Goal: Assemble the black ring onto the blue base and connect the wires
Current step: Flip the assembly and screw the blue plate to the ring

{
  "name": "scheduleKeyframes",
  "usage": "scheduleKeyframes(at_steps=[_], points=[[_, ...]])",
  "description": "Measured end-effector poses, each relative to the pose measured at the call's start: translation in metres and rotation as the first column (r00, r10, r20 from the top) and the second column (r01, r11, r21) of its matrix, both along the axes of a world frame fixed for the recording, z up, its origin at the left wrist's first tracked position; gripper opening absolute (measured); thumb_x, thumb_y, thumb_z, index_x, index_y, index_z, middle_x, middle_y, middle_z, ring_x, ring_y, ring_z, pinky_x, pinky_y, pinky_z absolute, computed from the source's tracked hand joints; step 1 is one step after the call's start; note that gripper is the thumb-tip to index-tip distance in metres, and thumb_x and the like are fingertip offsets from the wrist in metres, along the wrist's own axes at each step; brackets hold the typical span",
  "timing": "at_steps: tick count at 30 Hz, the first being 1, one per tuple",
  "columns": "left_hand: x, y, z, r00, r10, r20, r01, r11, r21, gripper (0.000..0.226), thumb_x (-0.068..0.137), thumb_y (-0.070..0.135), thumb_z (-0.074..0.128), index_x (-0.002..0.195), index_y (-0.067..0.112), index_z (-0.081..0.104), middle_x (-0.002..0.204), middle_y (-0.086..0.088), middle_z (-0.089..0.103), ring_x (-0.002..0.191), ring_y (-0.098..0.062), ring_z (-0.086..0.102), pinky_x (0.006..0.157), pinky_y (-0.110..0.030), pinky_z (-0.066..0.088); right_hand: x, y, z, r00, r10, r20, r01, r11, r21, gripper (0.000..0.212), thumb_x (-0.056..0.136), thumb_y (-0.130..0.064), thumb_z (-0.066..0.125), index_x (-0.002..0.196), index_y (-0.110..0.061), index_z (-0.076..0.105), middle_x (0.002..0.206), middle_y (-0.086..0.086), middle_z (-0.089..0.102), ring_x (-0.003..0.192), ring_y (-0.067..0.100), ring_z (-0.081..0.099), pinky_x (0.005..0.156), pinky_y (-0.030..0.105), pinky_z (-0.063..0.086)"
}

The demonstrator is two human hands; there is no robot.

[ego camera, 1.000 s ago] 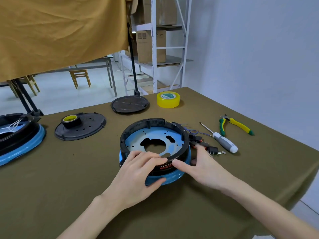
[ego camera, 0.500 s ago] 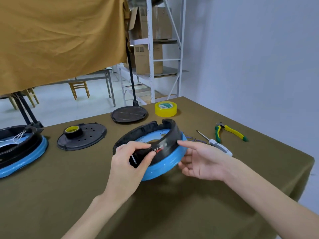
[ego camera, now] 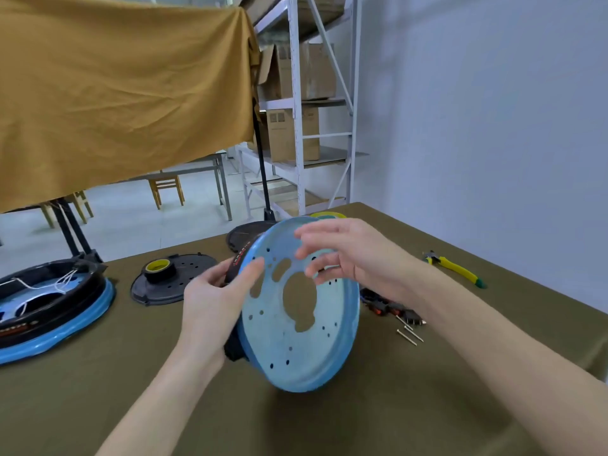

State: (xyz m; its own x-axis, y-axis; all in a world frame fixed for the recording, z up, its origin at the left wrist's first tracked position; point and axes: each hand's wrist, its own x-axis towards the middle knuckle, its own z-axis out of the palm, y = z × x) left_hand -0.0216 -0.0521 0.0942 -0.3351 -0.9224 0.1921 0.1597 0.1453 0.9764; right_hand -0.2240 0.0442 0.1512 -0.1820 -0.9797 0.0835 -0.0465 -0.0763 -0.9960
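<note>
1. Blue base (ego camera: 297, 324) is standing tipped up on edge above the table (ego camera: 427, 406), its perforated underside facing the camera, lower rim looking like it's touching the cloth.
2. Black ring (ego camera: 236, 263) is sitting on the far face of the blue base; only a sliver with a red label is showing at the base's left edge, plus a dark bit at its lower left.
3. Left hand (ego camera: 214, 301) is gripping the blue base's left rim, thumb lying on the near face, fingers wrapping behind onto the black ring.
4. Right hand (ego camera: 345, 255) is hovering at the upper right of the blue base, fingers spread and loosely bent, blurred; not clamping anything. Cannot tell if the fingertips are touching the face.
5. Wires and connectors (ego camera: 388, 307) are lying on the table just right of the blue base, near a few loose screws (ego camera: 408, 334).
6. Pliers (ego camera: 455, 268) are lying well right of the blue base.
7. Second assembled unit (ego camera: 49, 307) is sitting well left of the blue base; black disc with tape roll (ego camera: 164, 281) is resting between them.
8. Yellow tape roll (ego camera: 329, 214) is peeking out behind the blue base's top edge.
</note>
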Motion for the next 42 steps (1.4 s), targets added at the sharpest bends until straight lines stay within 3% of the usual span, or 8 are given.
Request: scheduleKeyframes(at_steps=[3, 6, 8, 14, 20, 28, 35, 42], points=[[-0.002, -0.014, 0.001, 0.994, -0.107, -0.011, 0.102, 0.906, 0.411, 0.041, 0.083, 0.049, 0.08, 0.108, 0.017, 0.08, 0.092, -0.01, 0.081, 0.081, -0.034, 0.078, 0.058, -0.034, 0.062, -0.001, 0.004, -0.019, 0.957, -0.126, -0.263, 0.13, 0.991, -0.002, 0.017, 0.096, -0.016, 0.071, 0.112, -0.01, 0.071, 0.086, 0.007, 0.077, 0.071, 0.019, 0.072, 0.063, 0.029, 0.06], [-0.007, -0.024, -0.014, 0.979, -0.205, -0.019, 0.182, 0.82, 0.543, 0.049, 0.098, 0.043, 0.067, 0.134, 0.01, 0.068, 0.098, -0.017, 0.074, 0.086, -0.038, 0.071, 0.058, -0.029, 0.062, -0.015, 0.012, -0.041, 0.903, -0.21, -0.373, 0.224, 0.975, -0.008, 0.008, 0.098, -0.011, 0.067, 0.101, -0.008, 0.074, 0.08, 0.007, 0.077, 0.065, 0.016, 0.068, 0.057, 0.025, 0.054], [-0.004, -0.021, -0.03, 0.966, -0.258, -0.021, 0.217, 0.764, 0.608, 0.048, 0.084, 0.054, 0.079, 0.118, 0.019, 0.078, 0.106, -0.014, 0.079, 0.093, -0.037, 0.077, 0.069, -0.041, 0.065, -0.029, 0.018, -0.054, 0.858, -0.289, -0.424, 0.312, 0.95, -0.017, 0.009, 0.097, -0.008, 0.066, 0.097, -0.009, 0.074, 0.075, 0.005, 0.076, 0.06, 0.015, 0.064, 0.053, 0.025, 0.05], [0.003, -0.025, -0.062, 0.959, -0.283, -0.024, 0.233, 0.735, 0.637, 0.054, 0.078, 0.06, 0.079, 0.117, 0.023, 0.078, 0.112, -0.01, 0.079, 0.092, -0.029, 0.079, 0.074, -0.041, 0.063, -0.065, 0.044, -0.094, 0.69, -0.48, -0.541, 0.589, 0.807, 0.035, 0.01, 0.095, -0.014, 0.066, 0.089, -0.018, 0.073, 0.07, 0.0, 0.072, 0.056, 0.009, 0.059, 0.056, 0.024, 0.048], [0.002, -0.027, -0.069, 0.952, -0.307, -0.021, 0.253, 0.742, 0.62, 0.062, 0.069, 0.06, 0.085, 0.118, 0.023, 0.077, 0.113, -0.009, 0.079, 0.094, -0.03, 0.079, 0.075, -0.043, 0.063, -0.082, 0.076, -0.127, 0.414, -0.352, -0.84, 0.722, 0.689, 0.067, 0.023, 0.101, -0.029, 0.051, 0.085, -0.018, 0.064, 0.082, -0.001, 0.067, 0.077, 0.018, 0.062, 0.066, 0.034, 0.05], [0.012, -0.039, -0.066, 0.894, -0.439, 0.094, 0.295, 0.734, 0.612, 0.055, 0.08, 0.053, 0.08, 0.12, 0.015, 0.077, 0.12, -0.017, 0.076, 0.105, -0.036, 0.076, 0.09, -0.048, 0.058, -0.075, 0.077, -0.137, 0.252, -0.125, -0.96, 0.635, 0.77, 0.066, 0.013, 0.097, -0.039, 0.064, 0.106, -0.031, 0.067, 0.107, -0.006, 0.065, 0.094, 0.017, 0.063, 0.055, 0.025, 0.042], [0.022, -0.053, -0.051, 0.764, -0.588, 0.267, 0.361, 0.732, 0.578, 0.067, 0.075, 0.044, 0.082, 0.128, 0.005, 0.071, 0.129, -0.022, 0.07, 0.133, -0.041, 0.057, 0.113, -0.049, 0.047, -0.086, 0.069, -0.128, 0.349, -0.163, -0.923, 0.643, 0.758, 0.109, 0.013, 0.101, -0.021, 0.059, 0.091, -0.017, 0.068, 0.091, 0.002, 0.069, 0.084, 0.02, 0.065, 0.07, 0.033, 0.053], [0.018, -0.058, -0.056, 0.706, -0.629, 0.326, 0.407, 0.736, 0.541, 0.073, 0.073, 0.059, 0.077, 0.126, 0.008, 0.072, 0.124, -0.016, 0.074, 0.12, -0.033, 0.069, 0.099, -0.041, 0.058, -0.089, 0.066, -0.082, 0.517, -0.524, -0.677, 0.624, 0.772, -0.121, 0.013, 0.096, -0.012, 0.069, 0.106, -0.018, 0.062, 0.061, -0.003, 0.071, 0.051, 0.003, 0.064, 0.05, 0.01, 0.044]])
